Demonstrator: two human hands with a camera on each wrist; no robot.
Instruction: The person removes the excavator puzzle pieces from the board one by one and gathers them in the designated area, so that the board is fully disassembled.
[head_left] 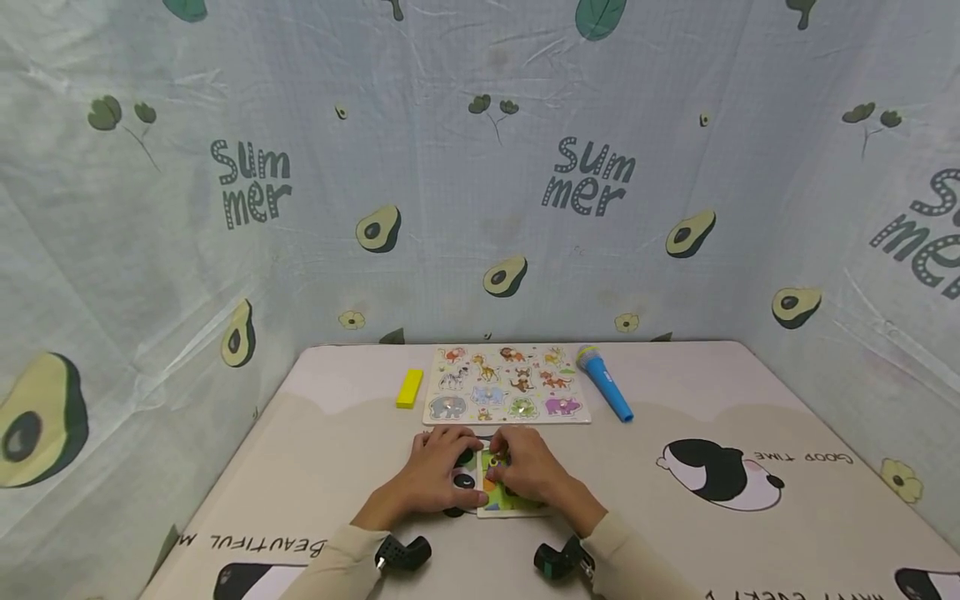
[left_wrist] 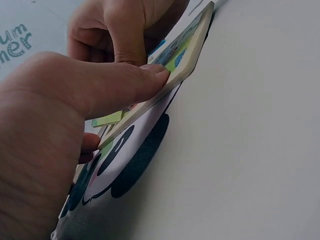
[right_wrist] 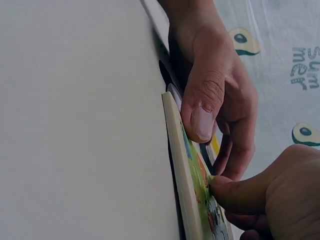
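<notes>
A small wooden jigsaw puzzle board (head_left: 513, 513) with a bright green picture lies on the table in front of the person. At its left side the left hand (head_left: 435, 471) grips the board, thumb over the near corner and fingers by the far end. Over the picture, the right hand (head_left: 531, 467) pinches a green puzzle piece (left_wrist: 109, 120) between thumb and fingers. That piece sits tilted above the frame in the left wrist view. In the right wrist view its green edge shows at the thumb tip. The right hand hides much of the picture.
Behind the hands lies a larger animal peg puzzle (head_left: 504, 422). A yellow block (head_left: 409, 389) is left of it, and a blue toy microphone (head_left: 606, 386) right of it. The tablecloth (head_left: 630, 542) has printed dogs and lettering; a patterned curtain (head_left: 450, 183) encloses the table.
</notes>
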